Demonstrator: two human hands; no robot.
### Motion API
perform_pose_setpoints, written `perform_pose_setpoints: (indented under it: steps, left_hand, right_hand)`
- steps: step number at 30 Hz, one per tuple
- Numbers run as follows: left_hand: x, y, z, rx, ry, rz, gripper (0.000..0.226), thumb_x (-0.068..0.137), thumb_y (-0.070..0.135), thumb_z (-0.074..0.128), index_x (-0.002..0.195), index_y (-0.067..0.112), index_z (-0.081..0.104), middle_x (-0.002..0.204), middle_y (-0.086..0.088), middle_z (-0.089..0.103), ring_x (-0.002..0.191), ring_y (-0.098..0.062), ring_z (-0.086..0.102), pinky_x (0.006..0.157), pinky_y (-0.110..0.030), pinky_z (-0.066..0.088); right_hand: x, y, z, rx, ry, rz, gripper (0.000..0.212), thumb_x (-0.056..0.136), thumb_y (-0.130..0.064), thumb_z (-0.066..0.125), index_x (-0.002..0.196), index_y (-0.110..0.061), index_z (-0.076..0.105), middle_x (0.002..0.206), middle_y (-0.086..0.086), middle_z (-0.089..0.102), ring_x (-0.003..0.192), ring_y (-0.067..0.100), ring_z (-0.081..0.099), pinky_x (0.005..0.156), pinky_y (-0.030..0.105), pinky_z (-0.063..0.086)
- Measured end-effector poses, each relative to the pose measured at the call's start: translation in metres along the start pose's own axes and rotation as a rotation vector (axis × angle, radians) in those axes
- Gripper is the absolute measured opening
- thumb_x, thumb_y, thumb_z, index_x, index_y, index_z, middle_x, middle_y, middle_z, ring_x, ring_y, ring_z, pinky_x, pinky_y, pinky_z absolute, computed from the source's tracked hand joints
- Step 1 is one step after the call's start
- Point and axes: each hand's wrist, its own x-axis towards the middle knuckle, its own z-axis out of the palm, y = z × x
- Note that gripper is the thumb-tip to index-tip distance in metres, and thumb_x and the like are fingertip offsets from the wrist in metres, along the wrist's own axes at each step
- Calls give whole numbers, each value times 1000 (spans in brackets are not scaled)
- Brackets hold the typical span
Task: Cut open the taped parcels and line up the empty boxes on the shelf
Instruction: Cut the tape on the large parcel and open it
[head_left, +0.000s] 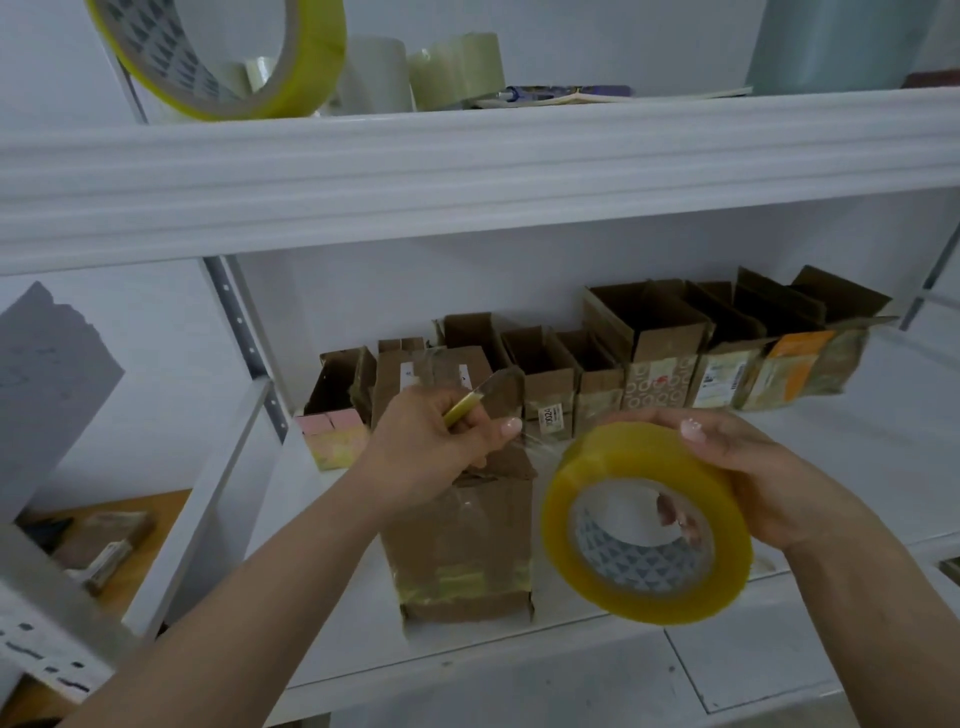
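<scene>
Two hands work at the shelf: left hand grips a yellow cutter over the front parcel; right hand grasps a tape roll. Next, likely: slit the stretched tape strip.

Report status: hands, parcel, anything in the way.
Left hand grips a yellow-handled cutter on the front parcel. Right hand holds a yellow tape roll. Opened boxes lined up behind. Nothing blocking.
</scene>
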Motion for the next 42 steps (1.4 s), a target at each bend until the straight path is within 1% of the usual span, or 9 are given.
perform_pose_setpoints:
  steps: [3, 7, 10, 13, 18, 21, 24, 36, 42]
  left_hand:
    - [-6, -3, -3, 13, 73, -40, 31, 82, 41, 73, 63, 19, 63, 53, 7, 62, 55, -6, 61, 61, -26, 53]
    - [-14, -9, -16, 9, 161, -104, 35, 85, 41, 70, 61, 17, 58, 49, 7, 54, 47, -2, 52, 56, -22, 46]
    - [-24, -20, -31, -29, 269, -171, 33, 86, 38, 68, 67, 12, 63, 58, 0, 61, 50, 1, 56, 52, -12, 42]
    - [-37, -30, -36, -38, 348, -204, 37, 88, 33, 67, 64, 4, 62, 58, -4, 63, 45, -2, 53, 52, -22, 37]
    - [-53, -47, -35, -111, 504, -263, 37, 89, 30, 67, 63, 3, 64, 58, -1, 64, 51, 0, 57, 53, -25, 38]
    - [-54, -54, -35, -159, 540, -294, 36, 89, 30, 67, 62, 6, 64, 56, 5, 63, 54, -2, 58, 61, -26, 39]
    - [-54, -56, -38, -150, 555, -303, 35, 89, 31, 66, 63, 8, 65, 51, 2, 58, 61, -13, 57, 61, -26, 38]
    - [-48, -76, -37, -204, 532, -381, 38, 90, 33, 65, 66, 4, 66, 58, -6, 55, 63, -19, 52, 60, -26, 40]
    - [-46, -103, -15, -370, 490, -513, 41, 88, 36, 67, 71, -1, 65, 43, 8, 50, 58, -16, 49, 73, -33, 39]
  right_hand:
    - [3, 2, -2, -10, -37, 6, 89, 45, -62, 89, 119, -15, 69, 118, 19, 68, 107, 38, 66, 81, 37, 59]
    - [7, -1, -2, -99, -114, 60, 82, 47, -61, 89, 116, -21, 70, 114, 18, 70, 102, 36, 68, 80, 37, 59]
    - [9, -8, 0, -233, -39, 122, 73, 46, -61, 90, 106, -24, 72, 102, 19, 72, 87, 30, 72, 70, 32, 60]
    - [16, -15, 9, -461, 81, 117, 53, 59, -53, 78, 100, -21, 68, 88, 9, 72, 74, 17, 71, 66, 27, 56]
    - [35, -32, 21, -774, 159, 112, 67, 47, -76, 64, 90, -25, 66, 92, -3, 68, 85, 16, 67, 75, 39, 56]
    - [45, -40, 29, -908, 156, 137, 58, 60, -75, 62, 89, -25, 63, 99, -4, 65, 90, 14, 62, 72, 33, 51]
    - [52, -44, 31, -1049, 158, 179, 55, 76, -64, 65, 95, -12, 66, 103, 8, 66, 92, 18, 62, 79, 37, 51]
    - [68, -28, 36, -1021, 84, 296, 70, 52, -79, 59, 87, -18, 66, 91, 2, 68, 89, 18, 64, 88, 42, 54]
    - [69, 0, 28, -900, 76, 346, 64, 53, -73, 60, 85, -18, 66, 92, 1, 68, 88, 15, 63, 76, 33, 54]
